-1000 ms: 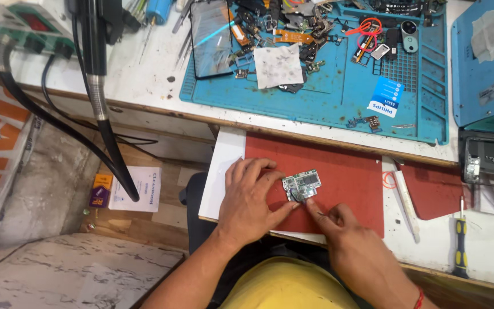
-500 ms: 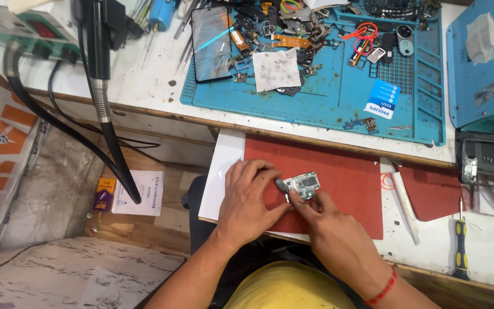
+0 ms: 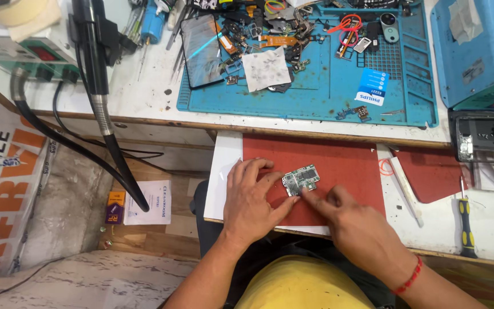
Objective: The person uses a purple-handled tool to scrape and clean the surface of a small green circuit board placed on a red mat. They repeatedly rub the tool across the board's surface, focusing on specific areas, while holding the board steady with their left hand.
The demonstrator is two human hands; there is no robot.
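Both hands (image 3: 253,200) steadying circuit board (image 3: 301,179), red mat (image 3: 338,163)

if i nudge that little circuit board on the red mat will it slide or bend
The circuit board looks thin, flat and rigid, so it would probably slide rather than flex. It seems light for its size; the left hand and right hand pin its edges. Its exposed parts suggest fragility. The red mat may add grip.

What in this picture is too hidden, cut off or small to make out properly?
- Circuit board, head view: its parts are too small to tell apart.
- Left hand: the palm and what lies under it on the red mat are hidden.
- Right hand: its fingertip covers the board's lower edge.
- Blue box: cut off by the right edge.
- Small parts on the blue mat: too tiny and jumbled to name.
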